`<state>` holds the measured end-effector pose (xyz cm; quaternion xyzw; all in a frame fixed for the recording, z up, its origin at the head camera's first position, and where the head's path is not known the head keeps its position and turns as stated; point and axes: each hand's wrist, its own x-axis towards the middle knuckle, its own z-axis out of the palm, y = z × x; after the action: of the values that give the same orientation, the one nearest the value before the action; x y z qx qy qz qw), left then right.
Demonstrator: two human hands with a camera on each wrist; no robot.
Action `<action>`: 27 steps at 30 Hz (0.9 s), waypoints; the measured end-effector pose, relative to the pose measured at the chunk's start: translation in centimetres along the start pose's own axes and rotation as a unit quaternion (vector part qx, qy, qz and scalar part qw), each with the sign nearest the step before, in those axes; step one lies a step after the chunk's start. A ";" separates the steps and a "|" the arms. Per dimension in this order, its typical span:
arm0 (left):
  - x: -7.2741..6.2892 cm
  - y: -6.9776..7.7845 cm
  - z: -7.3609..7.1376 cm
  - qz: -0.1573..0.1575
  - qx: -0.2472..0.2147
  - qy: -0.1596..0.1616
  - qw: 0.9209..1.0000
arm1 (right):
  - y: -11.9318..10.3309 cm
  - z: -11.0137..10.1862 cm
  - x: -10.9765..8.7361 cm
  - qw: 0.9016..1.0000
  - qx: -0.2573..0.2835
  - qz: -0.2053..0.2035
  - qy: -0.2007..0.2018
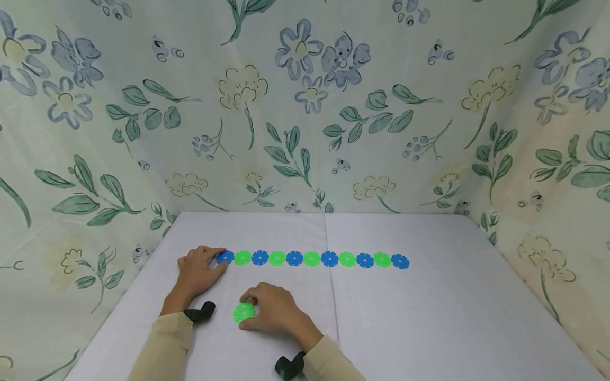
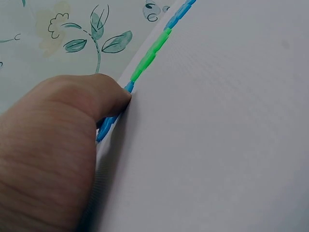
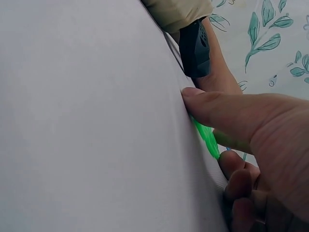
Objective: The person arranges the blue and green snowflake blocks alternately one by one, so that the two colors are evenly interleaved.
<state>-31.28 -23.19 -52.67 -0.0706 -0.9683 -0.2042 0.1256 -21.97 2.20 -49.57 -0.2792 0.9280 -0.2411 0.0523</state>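
In the head view, a row of notched plastic discs in alternating blue and green lies across the white table. My left hand holds the leftmost blue disc, thumb at its near edge and a finger at its far edge. Beside that one lies a green disc. Nearer to me, my right hand grips a separate green disc between thumb and curled finger. The left wrist view shows my thumb against the blue disc. From the right wrist, the gripped green disc appears nearly edge-on.
The row runs right to a last blue disc. Black wrist devices sit at both wrists, below beige sleeves. A crease runs down the white tablecloth. Flower-patterned cloth hangs behind and on both sides.
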 end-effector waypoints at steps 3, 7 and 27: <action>0.0 0.0 0.1 -0.003 0.002 -0.001 1.000 | -0.1 -0.3 -0.2 1.000 0.004 -0.003 0.000; 0.1 0.0 0.1 -0.005 0.002 -0.003 1.000 | 0.0 -0.4 -0.2 1.000 0.005 -0.007 -0.001; 0.0 0.0 -0.1 -0.005 0.000 -0.006 1.000 | -0.6 -0.7 -0.4 1.000 0.016 0.014 0.001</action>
<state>-31.25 -23.20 -52.60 -0.0672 -0.9693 -0.2046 0.1186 -21.45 2.23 -48.70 -0.2656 0.9278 -0.2551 0.0594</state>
